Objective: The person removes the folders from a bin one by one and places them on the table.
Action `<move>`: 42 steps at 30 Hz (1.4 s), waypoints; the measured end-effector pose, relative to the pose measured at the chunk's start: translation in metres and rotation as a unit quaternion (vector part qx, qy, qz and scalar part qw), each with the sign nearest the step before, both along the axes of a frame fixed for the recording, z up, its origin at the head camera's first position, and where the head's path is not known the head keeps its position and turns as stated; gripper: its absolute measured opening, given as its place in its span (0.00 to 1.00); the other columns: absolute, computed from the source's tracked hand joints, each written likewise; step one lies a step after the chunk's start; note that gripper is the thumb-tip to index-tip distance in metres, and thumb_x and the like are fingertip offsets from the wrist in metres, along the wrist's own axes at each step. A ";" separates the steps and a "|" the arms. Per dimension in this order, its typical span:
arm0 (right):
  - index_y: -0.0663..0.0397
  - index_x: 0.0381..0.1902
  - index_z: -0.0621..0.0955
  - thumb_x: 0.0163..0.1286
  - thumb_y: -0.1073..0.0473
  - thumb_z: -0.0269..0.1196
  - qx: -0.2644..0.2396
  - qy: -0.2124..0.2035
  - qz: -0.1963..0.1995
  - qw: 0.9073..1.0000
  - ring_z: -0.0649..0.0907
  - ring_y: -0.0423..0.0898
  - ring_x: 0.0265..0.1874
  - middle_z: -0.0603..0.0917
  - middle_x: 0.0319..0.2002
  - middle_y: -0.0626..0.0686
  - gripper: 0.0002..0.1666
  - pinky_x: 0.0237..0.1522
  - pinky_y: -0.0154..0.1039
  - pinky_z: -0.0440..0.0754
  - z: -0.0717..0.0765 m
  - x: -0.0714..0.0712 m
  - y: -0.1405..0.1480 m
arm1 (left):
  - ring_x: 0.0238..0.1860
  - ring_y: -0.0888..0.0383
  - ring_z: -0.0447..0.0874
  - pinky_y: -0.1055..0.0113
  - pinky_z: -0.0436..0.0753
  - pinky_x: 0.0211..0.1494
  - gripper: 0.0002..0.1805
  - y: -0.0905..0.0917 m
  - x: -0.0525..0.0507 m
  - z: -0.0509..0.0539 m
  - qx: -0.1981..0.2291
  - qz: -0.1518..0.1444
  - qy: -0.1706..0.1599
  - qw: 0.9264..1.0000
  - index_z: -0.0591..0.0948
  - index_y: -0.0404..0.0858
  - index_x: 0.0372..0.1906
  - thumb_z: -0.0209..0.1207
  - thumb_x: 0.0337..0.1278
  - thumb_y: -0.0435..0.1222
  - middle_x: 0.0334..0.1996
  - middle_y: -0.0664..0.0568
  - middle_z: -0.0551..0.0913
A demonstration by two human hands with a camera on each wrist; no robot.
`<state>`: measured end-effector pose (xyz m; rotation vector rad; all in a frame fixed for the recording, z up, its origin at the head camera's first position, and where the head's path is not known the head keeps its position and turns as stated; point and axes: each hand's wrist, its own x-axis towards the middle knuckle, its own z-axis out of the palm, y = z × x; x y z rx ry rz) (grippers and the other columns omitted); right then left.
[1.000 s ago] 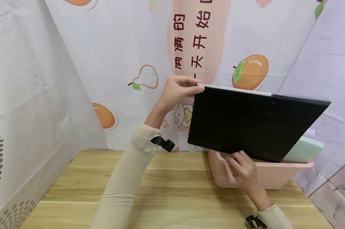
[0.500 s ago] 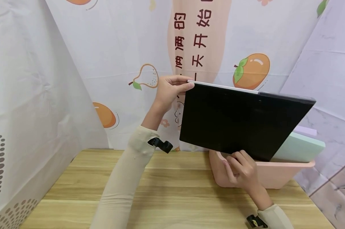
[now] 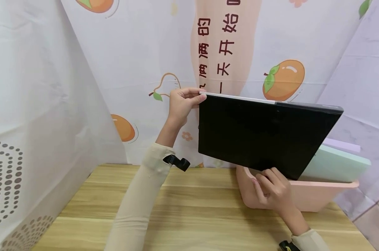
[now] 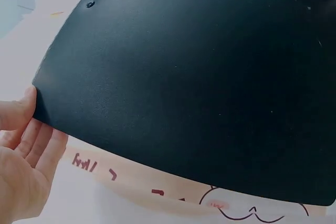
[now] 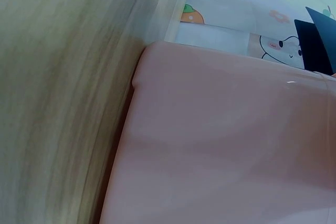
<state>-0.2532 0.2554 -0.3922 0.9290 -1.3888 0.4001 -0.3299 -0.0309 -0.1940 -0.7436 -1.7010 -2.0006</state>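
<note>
A black file folder point(image 3: 258, 136) with a white strip along its top edge is tilted above a pink storage bin point(image 3: 305, 195). My left hand point(image 3: 182, 104) pinches its upper left corner between thumb and fingers; in the left wrist view the folder point(image 4: 184, 77) fills most of the picture, its corner in my left hand point(image 4: 29, 150). Below, my right hand point(image 3: 274, 190) has curled fingers at the bin's near rim, just under the folder's lower edge. The folder covers part of the bin's opening. In the right wrist view the bin's wall point(image 5: 226, 140) hides nearly all of that hand.
A mint-green file box or folder point(image 3: 337, 165) and a lilac one point(image 3: 343, 144) stand in the bin's right part. The bin is on a wooden table point(image 3: 189, 223). A printed curtain point(image 3: 139, 52) hangs behind, with white fabric point(image 3: 42, 115) to the left.
My left hand has drawn the folder leftward relative to the bin, so more of the mint-green and lilac items shows. The right hand has stayed at the rim. The head view has shifted slightly.
</note>
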 end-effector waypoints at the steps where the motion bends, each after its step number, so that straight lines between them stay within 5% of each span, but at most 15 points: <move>1: 0.62 0.15 0.79 0.71 0.56 0.61 0.001 0.000 0.000 1.000 0.68 0.49 0.16 0.74 0.16 0.56 0.24 0.19 0.41 0.65 -0.001 0.000 0.001 | 0.25 0.66 0.85 0.72 0.87 0.30 0.10 0.000 0.000 -0.001 0.001 0.001 0.000 1.000 0.86 0.19 0.40 0.70 0.53 0.22 0.23 0.61 0.87; 14: 0.62 0.14 0.79 0.72 0.55 0.60 0.002 -0.001 -0.003 1.000 0.69 0.50 0.16 0.76 0.17 0.57 0.26 0.19 0.40 0.66 -0.001 0.000 0.003 | 0.24 0.65 0.85 0.71 0.87 0.31 0.09 -0.008 0.007 -0.001 -0.033 0.000 0.006 0.999 0.85 0.19 0.38 0.70 0.53 0.22 0.21 0.61 0.87; 27: 0.63 0.15 0.80 0.71 0.56 0.61 -0.003 -0.003 -0.001 1.000 0.69 0.50 0.17 0.76 0.17 0.57 0.24 0.19 0.40 0.65 -0.003 -0.001 0.004 | 0.25 0.66 0.87 0.72 0.85 0.27 0.10 -0.016 0.007 -0.006 0.016 0.082 0.025 0.996 0.87 0.21 0.38 0.73 0.50 0.24 0.24 0.59 0.89; 42: 0.62 0.15 0.80 0.71 0.56 0.61 0.000 -0.004 0.000 1.000 0.69 0.51 0.16 0.76 0.17 0.57 0.24 0.17 0.38 0.64 -0.005 -0.002 0.005 | 0.23 0.69 0.86 0.76 0.82 0.23 0.11 -0.058 0.002 -0.021 0.079 0.144 0.079 0.983 0.85 0.15 0.37 0.72 0.47 0.19 0.22 0.65 0.88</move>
